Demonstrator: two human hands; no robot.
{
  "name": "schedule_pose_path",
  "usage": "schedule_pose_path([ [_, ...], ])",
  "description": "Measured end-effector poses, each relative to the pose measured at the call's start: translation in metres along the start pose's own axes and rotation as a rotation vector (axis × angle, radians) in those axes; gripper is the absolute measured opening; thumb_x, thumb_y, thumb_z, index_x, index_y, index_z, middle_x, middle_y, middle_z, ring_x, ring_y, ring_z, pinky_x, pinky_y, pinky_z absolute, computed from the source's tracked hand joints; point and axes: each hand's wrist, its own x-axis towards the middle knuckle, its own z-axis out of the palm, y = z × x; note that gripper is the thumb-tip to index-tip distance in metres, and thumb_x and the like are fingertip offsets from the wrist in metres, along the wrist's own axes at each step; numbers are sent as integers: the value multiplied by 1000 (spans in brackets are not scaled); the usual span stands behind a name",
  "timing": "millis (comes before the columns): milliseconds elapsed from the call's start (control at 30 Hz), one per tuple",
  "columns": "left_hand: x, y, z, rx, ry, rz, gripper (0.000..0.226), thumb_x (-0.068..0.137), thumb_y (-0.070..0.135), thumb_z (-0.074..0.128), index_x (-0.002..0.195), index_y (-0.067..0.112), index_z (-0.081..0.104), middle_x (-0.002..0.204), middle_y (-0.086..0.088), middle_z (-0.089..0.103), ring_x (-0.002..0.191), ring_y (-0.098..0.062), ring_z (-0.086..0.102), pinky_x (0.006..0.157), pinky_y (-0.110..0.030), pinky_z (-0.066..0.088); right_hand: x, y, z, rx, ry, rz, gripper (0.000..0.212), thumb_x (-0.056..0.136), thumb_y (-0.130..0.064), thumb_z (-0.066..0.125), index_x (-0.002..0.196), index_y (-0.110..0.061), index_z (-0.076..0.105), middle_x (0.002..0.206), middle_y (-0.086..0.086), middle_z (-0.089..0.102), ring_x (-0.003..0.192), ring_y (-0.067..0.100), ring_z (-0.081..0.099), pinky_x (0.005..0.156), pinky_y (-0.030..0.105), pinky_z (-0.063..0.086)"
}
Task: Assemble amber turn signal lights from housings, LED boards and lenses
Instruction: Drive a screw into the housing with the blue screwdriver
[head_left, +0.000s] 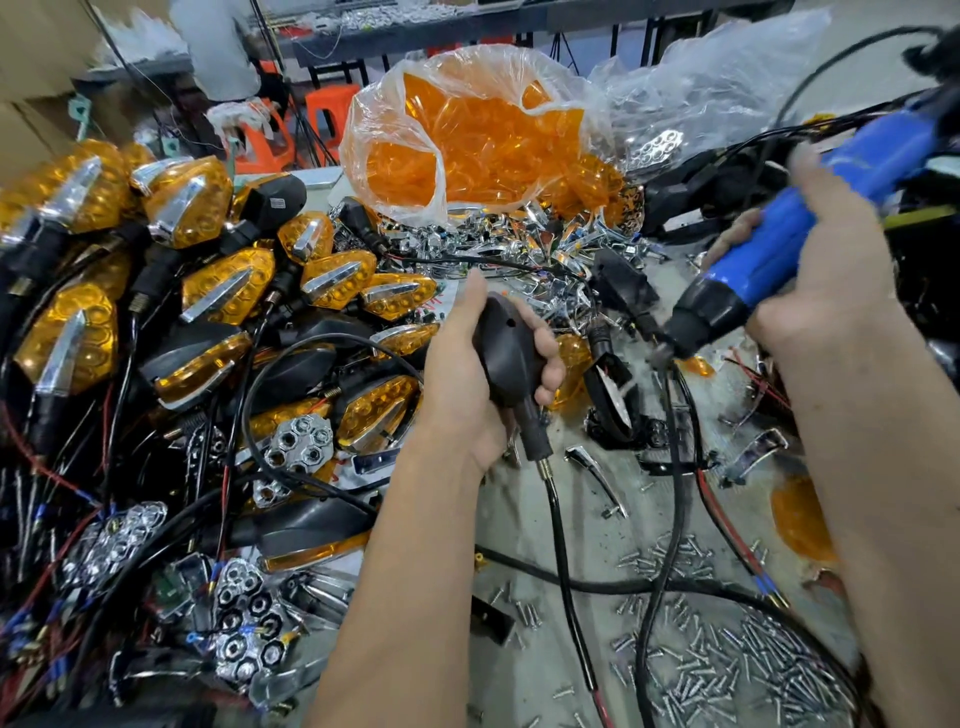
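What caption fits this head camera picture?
Left hand holds a black housing; right hand holds a blue screwdriver.

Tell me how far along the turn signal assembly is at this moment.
Done: a large pile of finished amber lights lies on the left. In hand: the left hand grips a black housing, back side up, while the right hand holds a blue electric screwdriver near it. Left: a bag of amber lenses, loose chrome reflectors and screws remain, so much work is pending.
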Motion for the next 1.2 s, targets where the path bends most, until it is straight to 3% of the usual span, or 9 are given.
schedule_pose_path([
  [233, -1, -2, 4, -50, -135, 94, 59, 110, 46, 29, 74, 13, 61, 64, -6, 57, 45, -22, 50, 40, -23, 40, 10, 23, -9, -904, 70, -5, 44, 81, -2, 79, 117, -2, 53, 99, 19, 58, 71, 28, 60, 65, 42, 58],
  [333, 0, -5, 7, -8, -30, 136, 59, 110, 46, 30, 72, 14, 61, 64, -6, 56, 46, -22, 50, 42, -23, 39, 10, 30, -14, -1380, 153, -166, 44, 76, -17, 83, 106, -8, 53, 85, 5, 53, 65, 20, 52, 54, 31, 40],
  [433, 2, -3, 8, -10, 65, 122, 59, 110, 50, 29, 81, 10, 60, 71, -11, 57, 54, -25, 54, 48, -27, 46, 8, 31, -15, -1575, 164, -174, 52, 78, -32, 85, 108, -9, 49, 89, 6, 55, 66, 19, 49, 52, 30, 30],
  [567, 3, 1, 10, -72, 111, 44, 45, 112, 36, 28, 115, 0, 54, 90, -12, 60, 77, -24, 60, 74, -45, 60, 5, 34, -13, -1730, 92, -207, 68, 79, -41, 87, 127, -7, 54, 118, 18, 62, 103, 35, 58, 73, 34, 37],
  [767, 5, -3, 4, -74, 160, 10, 26, 109, 22, 44, 115, 6, 63, 104, -13, 68, 99, -27, 61, 111, -55, 45, -1, 31, -1, -2017, 100, -420, 58, 84, -48, 79, 126, -12, 61, 127, 22, 60, 125, 42, 49, 101, 44, 39],
  [867, 6, -2, 2, -74, 163, 28, 21, 107, 20, 50, 117, 6, 62, 102, -9, 72, 95, -23, 67, 102, -46, 53, -13, 28, 15, -1771, -121, -502, 34, 85, -54, 77, 102, -25, 72, 113, 9, 71, 106, 27, 64, 93, 40, 47],
  [1000, 5, -1, 6, -99, 134, 28, 7, 102, 13, 55, 98, 10, 59, 86, -5, 70, 76, -17, 68, 74, -37, 57, -37, 43, 30, -1432, -652, -96, 45, 76, -63, 81, 102, -27, 73, 85, 2, 74, 73, 19, 74, 62, 36, 63],
  [1100, 5, -1, 6, -146, 187, 56, 14, 101, 9, 57, 88, 13, 55, 74, -2, 64, 69, -17, 64, 71, -39, 52, -40, 62, 33, -1445, -719, -157, 53, 71, -53, 89, 108, -22, 68, 92, 8, 67, 73, 21, 74, 59, 36, 65],
  [1200, 5, 0, 5, -129, 189, 101, 13, 103, 15, 57, 90, 14, 56, 76, -3, 67, 68, -19, 68, 61, -36, 59, -37, 68, 34, -1344, -757, -219, 36, 76, -46, 89, 92, -18, 73, 71, 1, 65, 61, 18, 67, 58, 38, 64],
])
